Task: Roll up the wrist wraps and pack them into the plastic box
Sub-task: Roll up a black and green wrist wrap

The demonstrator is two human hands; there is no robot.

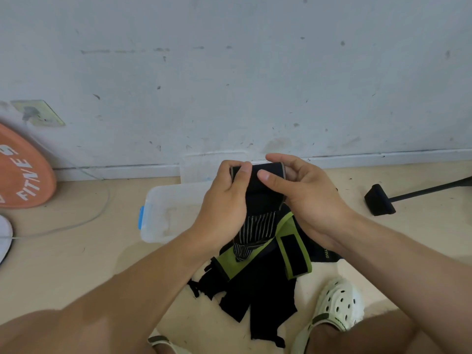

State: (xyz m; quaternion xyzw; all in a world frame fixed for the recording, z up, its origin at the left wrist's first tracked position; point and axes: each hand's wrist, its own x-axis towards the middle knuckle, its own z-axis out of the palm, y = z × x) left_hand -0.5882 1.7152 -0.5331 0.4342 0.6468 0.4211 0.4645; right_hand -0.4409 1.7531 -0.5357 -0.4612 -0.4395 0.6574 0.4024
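Black wrist wrap [258, 185], striped tail hanging, half-rolled, pinched between left hand [224, 200] and right hand [304, 198] above the floor pile [255, 284]. One clear plastic box [163, 213] beside, one lid [201, 166].

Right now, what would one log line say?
step: rolling wrap | left hand: holds wrap | right hand: holds wrap | box: open, on floor | other wraps: loose

You're looking at an evenly lit, fairly bright scene under soft, diffuse light that leaves only faint shadows on the floor [76, 264] beneath your forearms, no glare anywhere, slight softness over the whole frame, and wide-angle bending of the baseboard [383, 157] toward the edges.
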